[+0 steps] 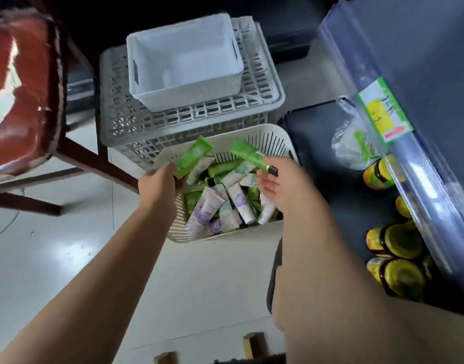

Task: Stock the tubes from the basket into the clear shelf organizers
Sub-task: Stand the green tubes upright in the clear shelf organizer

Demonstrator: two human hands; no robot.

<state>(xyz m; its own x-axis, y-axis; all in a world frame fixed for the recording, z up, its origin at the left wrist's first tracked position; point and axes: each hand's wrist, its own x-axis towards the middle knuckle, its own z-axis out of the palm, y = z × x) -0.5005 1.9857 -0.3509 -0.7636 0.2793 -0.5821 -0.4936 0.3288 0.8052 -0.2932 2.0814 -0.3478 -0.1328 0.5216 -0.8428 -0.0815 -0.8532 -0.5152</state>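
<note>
A cream slotted basket (267,139) on the floor holds several green, white and purple-flowered tubes (220,203). My left hand (160,183) grips one green tube (194,158) by its lower end, lifted above the basket's left rim. My right hand (274,183) holds a second green tube (249,155) near its black cap, over the basket's right side. A clear shelf front (398,143) with a green and yellow price label runs along the right.
Behind the basket stands a grey lattice crate (125,122) with a white bin (183,61) on top. A red-seated chair (28,101) is at the left. Yellow-lidded jars (401,240) and a plastic bag (354,143) lie on the dark lower shelf at the right.
</note>
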